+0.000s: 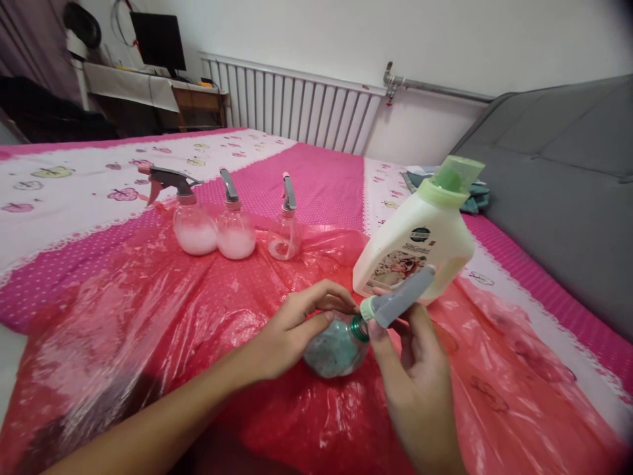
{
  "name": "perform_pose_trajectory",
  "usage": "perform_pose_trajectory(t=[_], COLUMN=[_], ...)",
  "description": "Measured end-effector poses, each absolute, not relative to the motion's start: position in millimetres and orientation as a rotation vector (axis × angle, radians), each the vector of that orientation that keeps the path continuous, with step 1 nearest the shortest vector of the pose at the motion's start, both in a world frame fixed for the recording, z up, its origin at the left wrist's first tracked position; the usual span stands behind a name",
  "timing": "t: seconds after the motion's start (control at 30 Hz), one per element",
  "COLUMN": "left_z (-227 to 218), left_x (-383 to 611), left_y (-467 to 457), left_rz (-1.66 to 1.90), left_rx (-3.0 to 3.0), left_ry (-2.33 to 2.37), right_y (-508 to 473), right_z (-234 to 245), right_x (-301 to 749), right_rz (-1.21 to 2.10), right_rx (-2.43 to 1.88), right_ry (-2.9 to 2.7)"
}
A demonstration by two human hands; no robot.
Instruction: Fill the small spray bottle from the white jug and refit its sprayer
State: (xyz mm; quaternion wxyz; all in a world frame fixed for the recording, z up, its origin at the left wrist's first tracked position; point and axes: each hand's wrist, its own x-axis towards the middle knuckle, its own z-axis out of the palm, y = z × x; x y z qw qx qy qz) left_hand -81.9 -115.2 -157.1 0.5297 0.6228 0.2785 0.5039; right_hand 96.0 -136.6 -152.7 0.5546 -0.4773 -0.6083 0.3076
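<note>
- Left forearm lies nearest the camera, entering at the lower left of the frame; left hand is bent over the round green bottle, thumb and fingers closed about its upper side.
- Round green bottle sits just below the centre of the frame, tilted, its neck toward the right. Whether the blue-green colour is tint or contents cannot be told.
- Right hand, right of centre, is clamped on the grey spray head; its pale collar stands just beside the neck, apparently unseated. Any tube is hidden.
- Handling, as judged: bottle light, thin-walled and springy, slippery if wet, liable to roll. Best hold is round the shoulder by the neck, without squeezing; spray head, stiff and light, by its collar.
- Red plastic sheet lies beneath, creased and likely slick, giving poor footing.
- White jug, right of centre, leans rightward in view under a green cap; opaque, fill unverified. Likely the heaviest item.
- Three spray bottles stand left of centre: black-headed bottle and middle bottle hold whitish, foam-like contents; third bottle is mostly clear, with traces low down.
- Pink bedspread extends behind, toward a radiator, upper centre.
</note>
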Motion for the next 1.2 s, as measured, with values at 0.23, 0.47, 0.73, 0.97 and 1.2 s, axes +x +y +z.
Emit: perform_pose_trajectory(t=[0.23,0.47,0.73,0.97,1.2], left_z=[-157.3,-157.6,-158.8,-156.8,-155.4], left_x=[-82.9,-81.0,-81.0,-79.8,-79.8], left_y=[-113.9,-115.5,-115.0,-114.3,-114.5], left_rz=[1.192,1.169,1.199,1.217,1.227], left_rx=[1.442,1.365,1.424,1.487,1.548], left_ry=[0.657,0.602,0.632,0.644,0.668], right_y=[-135.9,-135.6,-137.5,-136.7,-138.5], right_z=[-150.9,-148.7,-148.1,-147.3,-149.2], right_x=[98.9,100.4,100.8,98.6,97.9], right_rz=[0.675,0.683,0.679,0.691,0.708], right_rx=[-1.169,-1.221,-1.199,-1.206,-1.176], right_ry=[-1.404,-1.436,-1.442,-1.434,-1.439])
